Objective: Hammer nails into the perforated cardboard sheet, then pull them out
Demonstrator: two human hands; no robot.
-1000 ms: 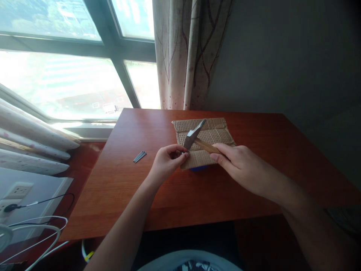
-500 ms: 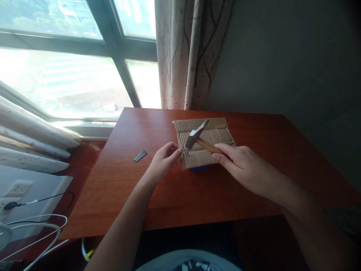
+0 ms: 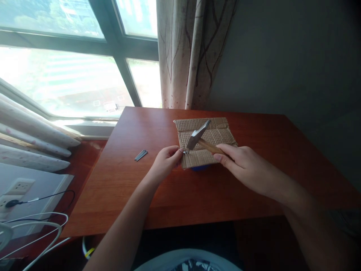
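Hammer work on a reddish-brown wooden table (image 3: 183,203), with clock directions taken from the middle of the perforated brown cardboard sheet (image 3: 220,134), twelve pointing away from the person. The right hand (image 3: 239,162), at four o'clock, is wrapped around the pale wooden handle of a grey-headed metal hammer (image 3: 197,134), which slants over the sheet and hides part of it. The left hand (image 3: 166,162), at eight o'clock, has thumb and forefinger drawn together at the sheet's edge, beside small shiny metal pieces (image 3: 185,152), probably nails; whether it pinches one cannot be told. The sheet largely covers a blue object (image 3: 200,168), visible at six o'clock. A bundle of thin grey metal nails (image 3: 141,155) lies at nine o'clock, well apart. Beyond the table: a grey-framed window (image 3: 70,79) at ten; a pale, branch-patterned curtain (image 3: 175,56) near eleven; white cables (image 3: 56,227) at eight.
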